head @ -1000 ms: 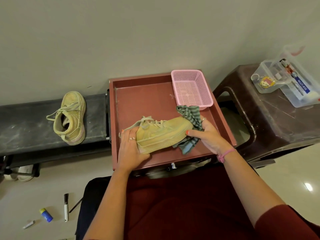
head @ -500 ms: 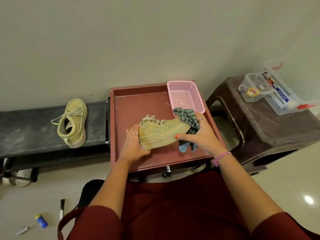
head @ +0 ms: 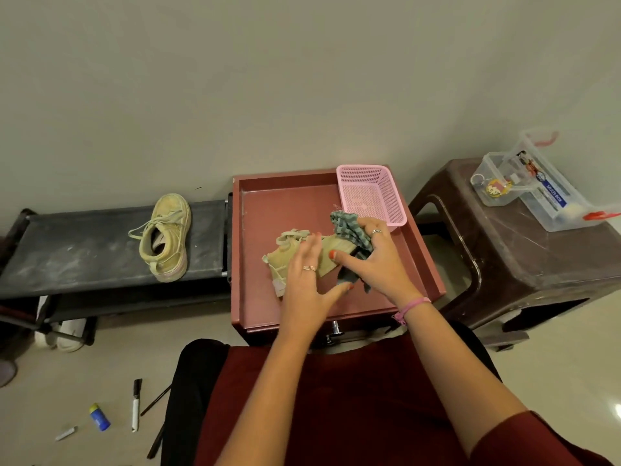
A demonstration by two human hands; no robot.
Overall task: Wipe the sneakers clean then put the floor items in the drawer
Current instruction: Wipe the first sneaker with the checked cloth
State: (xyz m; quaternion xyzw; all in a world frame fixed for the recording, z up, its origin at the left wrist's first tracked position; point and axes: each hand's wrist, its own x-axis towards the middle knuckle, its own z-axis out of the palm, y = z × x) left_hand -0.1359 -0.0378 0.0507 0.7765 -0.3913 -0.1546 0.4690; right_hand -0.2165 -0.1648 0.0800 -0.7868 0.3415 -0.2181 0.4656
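Drawer (head: 262,230): we see it in the middle of the frame, red and open.
Sneaker (head: 285,260): it lies in the drawer, under our hands.
Other sneaker (head: 166,237): on the dark bench (head: 67,250), middle left.
Left hand (head: 307,280): fingers spread flat on the sneaker.
Right hand (head: 376,260): it grips the striped cloth (head: 349,227) against the sneaker.
Marker (head: 135,405), glue stick (head: 99,417): on the floor, lower left.
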